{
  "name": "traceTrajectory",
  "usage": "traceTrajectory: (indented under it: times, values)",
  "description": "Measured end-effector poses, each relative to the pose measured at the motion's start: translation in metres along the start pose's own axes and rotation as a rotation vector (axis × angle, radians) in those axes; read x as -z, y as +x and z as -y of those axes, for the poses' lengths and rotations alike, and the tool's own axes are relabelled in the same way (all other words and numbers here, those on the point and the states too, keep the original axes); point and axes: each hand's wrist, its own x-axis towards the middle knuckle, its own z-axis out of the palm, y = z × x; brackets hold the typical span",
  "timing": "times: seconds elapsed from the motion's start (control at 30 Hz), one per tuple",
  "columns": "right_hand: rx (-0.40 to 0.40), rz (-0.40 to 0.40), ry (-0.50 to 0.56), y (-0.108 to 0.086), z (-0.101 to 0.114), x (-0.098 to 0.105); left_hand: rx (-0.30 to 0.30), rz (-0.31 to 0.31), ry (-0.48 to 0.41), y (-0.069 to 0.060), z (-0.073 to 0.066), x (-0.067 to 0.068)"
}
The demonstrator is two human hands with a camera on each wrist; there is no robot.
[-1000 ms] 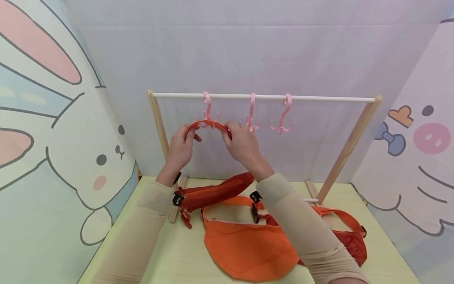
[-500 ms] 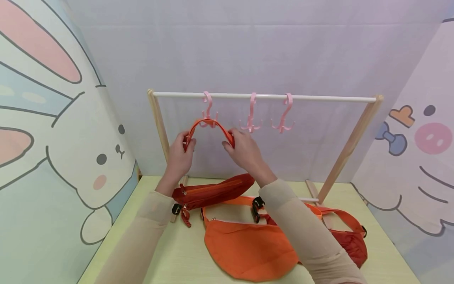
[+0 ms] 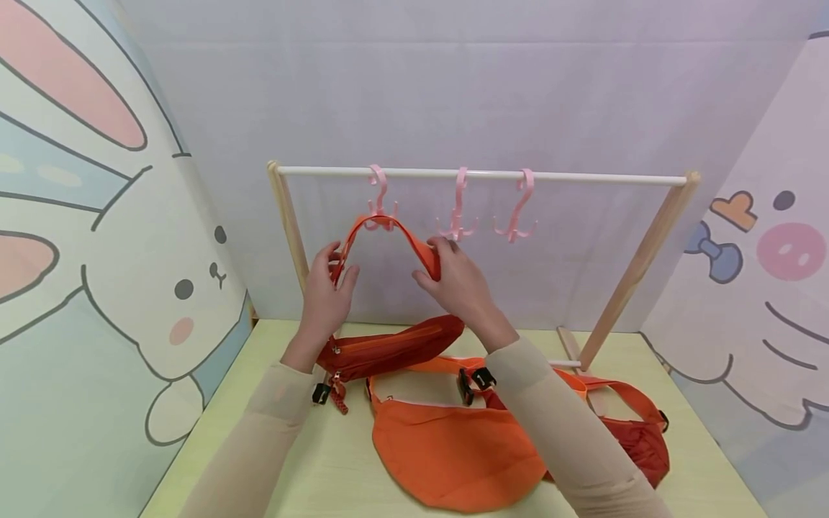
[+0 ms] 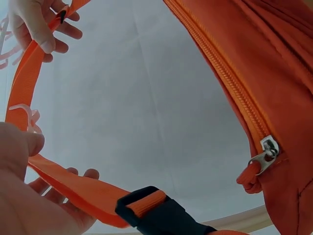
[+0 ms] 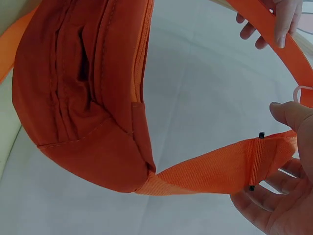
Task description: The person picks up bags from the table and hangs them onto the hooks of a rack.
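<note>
An orange strap [image 3: 412,241] arches over the leftmost pink hook [image 3: 381,188], and its dark red bag [image 3: 395,349] is below. My left hand [image 3: 326,298] is at the strap's left side; in the left wrist view that hand [image 4: 36,196] has straight fingers behind the strap [image 4: 78,191], with the thumb apart. On the other side, my right hand [image 3: 463,284] touches the strap with its fingers. The right wrist view shows this hand [image 5: 293,196] with loosely bent fingers behind the strap [image 5: 220,164] and the thumb off it.
Two more pink hooks [image 3: 458,208] [image 3: 520,208] hang from the white rod [image 3: 583,178] of a wooden-legged rack. On the table [image 3: 311,460] lie a bright orange bag [image 3: 456,457] and, at the right, a red one [image 3: 641,446]. Cartoon panels stand at both sides.
Both hands have moved lower and a little farther apart along the strap, loosening from their earlier hold. The strap's arch has become taller, with its top at the left hook.
</note>
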Motion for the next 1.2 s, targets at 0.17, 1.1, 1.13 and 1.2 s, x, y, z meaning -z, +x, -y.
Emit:
traceTrajectory:
  times: [0.17, 1.1, 1.13, 1.2]
  values:
    - [-0.009, -0.006, 0.006, -0.009, -0.005, 0.003, -0.032, -0.043, -0.003, -0.007, -0.001, 0.002]
    - [-0.052, -0.010, 0.022, -0.069, -0.042, 0.021, -0.380, -0.235, 0.146, -0.052, -0.008, -0.003]
    - [-0.062, -0.004, 0.023, -0.072, -0.044, 0.021, -0.396, -0.237, 0.149, -0.055, -0.008, -0.005]
    - [-0.081, 0.008, 0.028, -0.077, -0.049, 0.021, -0.419, -0.237, 0.146, -0.060, -0.007, -0.010]
